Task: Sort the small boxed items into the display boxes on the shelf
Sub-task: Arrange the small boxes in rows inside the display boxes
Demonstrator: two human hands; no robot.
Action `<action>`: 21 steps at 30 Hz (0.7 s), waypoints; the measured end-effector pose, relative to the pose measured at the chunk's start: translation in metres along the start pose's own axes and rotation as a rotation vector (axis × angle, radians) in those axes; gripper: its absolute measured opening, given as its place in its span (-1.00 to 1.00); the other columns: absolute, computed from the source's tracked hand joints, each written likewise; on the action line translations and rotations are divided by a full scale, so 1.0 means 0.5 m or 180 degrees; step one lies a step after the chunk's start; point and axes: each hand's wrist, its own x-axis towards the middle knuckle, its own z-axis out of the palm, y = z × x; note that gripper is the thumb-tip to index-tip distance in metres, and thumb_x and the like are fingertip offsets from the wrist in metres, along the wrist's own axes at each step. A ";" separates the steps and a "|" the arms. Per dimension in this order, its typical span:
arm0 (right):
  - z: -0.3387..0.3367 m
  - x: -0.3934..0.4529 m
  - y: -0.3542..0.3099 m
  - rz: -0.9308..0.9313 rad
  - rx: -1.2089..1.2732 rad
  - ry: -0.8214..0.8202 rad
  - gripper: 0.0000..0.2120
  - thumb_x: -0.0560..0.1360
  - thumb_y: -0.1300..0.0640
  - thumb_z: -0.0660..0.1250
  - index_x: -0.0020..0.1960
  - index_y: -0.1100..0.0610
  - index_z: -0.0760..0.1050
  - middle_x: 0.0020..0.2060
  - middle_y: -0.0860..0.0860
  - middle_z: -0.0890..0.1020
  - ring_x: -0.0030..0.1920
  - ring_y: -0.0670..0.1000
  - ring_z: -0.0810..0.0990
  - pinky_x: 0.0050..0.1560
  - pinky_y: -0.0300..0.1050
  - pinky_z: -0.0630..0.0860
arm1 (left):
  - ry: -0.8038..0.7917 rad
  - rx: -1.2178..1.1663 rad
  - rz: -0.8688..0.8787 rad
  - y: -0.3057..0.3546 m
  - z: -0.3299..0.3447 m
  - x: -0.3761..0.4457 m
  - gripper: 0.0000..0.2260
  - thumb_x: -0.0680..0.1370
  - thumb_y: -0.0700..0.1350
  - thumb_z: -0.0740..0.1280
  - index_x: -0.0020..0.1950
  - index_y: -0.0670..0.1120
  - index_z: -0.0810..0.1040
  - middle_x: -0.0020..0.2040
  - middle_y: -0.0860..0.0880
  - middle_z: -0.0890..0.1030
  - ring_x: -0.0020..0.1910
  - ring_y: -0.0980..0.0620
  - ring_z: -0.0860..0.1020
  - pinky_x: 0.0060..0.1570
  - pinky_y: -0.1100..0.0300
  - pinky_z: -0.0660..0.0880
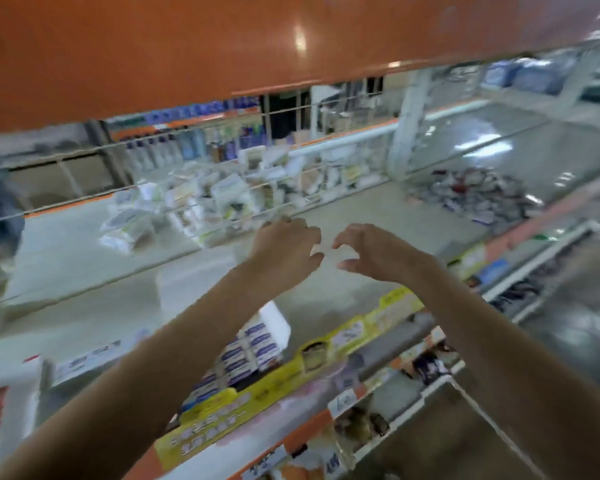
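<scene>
Both hands reach out over the shelf with nothing visibly held, though motion blur softens everything. On the left hand (pixel 284 252) the grip is half curled, knuckles up and fingers bent downward, and no box shows inside it. On the right hand (pixel 371 252) the grip is spread, thumb and forefinger apart in a wide curve with bare shelf showing between them. The two hands sit close together, fingertips nearly meeting, above the pale shelf (pixel 343 220).

Small boxed items (pixel 246 351), white with blue lettering, stand packed in rows inside a yellow display box (pixel 222 417) at the front edge of the shelf, below the left forearm and well short of the hands. Its yellow front wall runs along the shelf lip toward the right.

Farther back, beyond the hands, a loose heap of white packets (pixel 201 199) lies against a thin wire rail (pixel 153 216). To the right, on the same level, a separate pile of darker red and grey packs (pixel 478 195) spreads over the shelf, well apart from the hands. An orange panel (pixel 222 39) fills the top of the view. Lower shelves with price strips (pixel 347 400) show beneath the front edge, their goods too blurred to name.
</scene>
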 end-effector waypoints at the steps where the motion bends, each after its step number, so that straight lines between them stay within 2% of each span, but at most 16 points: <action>1: -0.006 -0.010 0.035 0.0115 0.0000 -0.0003 -0.62 0.51 0.03 0.33 0.29 0.10 0.44 0.25 0.07 0.45 0.25 0.07 0.42 0.22 -0.12 0.32 | -0.0019 -0.0016 0.0082 0.023 0.003 0.028 -0.65 0.59 0.11 0.15 0.34 0.03 0.40 0.21 -0.04 0.49 0.24 -0.07 0.41 0.08 0.09 0.38; 4: -0.022 -0.044 0.141 0.0462 0.0021 -0.0019 -0.61 0.53 0.04 0.30 0.32 0.12 0.42 0.30 0.07 0.42 0.32 0.03 0.37 0.23 -0.22 0.21 | -0.0115 -0.0120 0.0304 0.099 0.016 0.108 -0.63 0.58 0.12 0.17 0.34 0.03 0.39 0.25 -0.05 0.46 0.26 -0.08 0.39 0.13 0.06 0.35; 9: -0.032 -0.093 0.305 0.0989 0.0052 -0.0170 -0.61 0.55 0.09 0.25 0.36 0.12 0.38 0.36 0.09 0.37 0.37 0.06 0.33 0.33 -0.14 0.19 | -0.0077 -0.0245 0.0624 0.227 0.043 0.229 -0.66 0.59 0.08 0.15 0.33 0.02 0.41 0.25 -0.04 0.47 0.28 -0.05 0.36 0.17 0.06 0.32; 15: -0.047 -0.135 0.484 0.1450 0.0182 -0.0210 -0.60 0.58 0.07 0.21 0.40 0.09 0.32 0.38 0.08 0.35 0.30 0.09 0.41 0.26 -0.06 0.39 | -0.0202 -0.0188 0.0826 0.355 0.093 0.373 -0.67 0.61 0.04 0.11 0.34 -0.01 0.40 0.25 -0.04 0.46 0.26 -0.05 0.38 0.16 0.07 0.33; 19: -0.060 -0.135 0.580 0.1584 0.0199 0.0019 -0.60 0.58 0.08 0.21 0.40 0.11 0.32 0.36 0.08 0.39 0.29 0.11 0.43 0.25 -0.03 0.41 | -0.0356 -0.0145 0.0752 0.407 0.138 0.465 -0.67 0.60 0.02 0.15 0.34 -0.02 0.41 0.27 -0.05 0.46 0.27 -0.05 0.37 0.15 0.08 0.34; 21: -0.061 -0.124 0.622 0.1664 0.0234 0.0272 -0.64 0.57 0.11 0.24 0.34 0.16 0.38 0.29 0.10 0.46 0.23 0.12 0.48 0.18 -0.02 0.46 | -0.0381 -0.0097 0.0667 0.418 0.158 0.505 -0.68 0.59 0.00 0.16 0.32 -0.03 0.42 0.27 -0.05 0.46 0.27 -0.06 0.37 0.15 0.07 0.35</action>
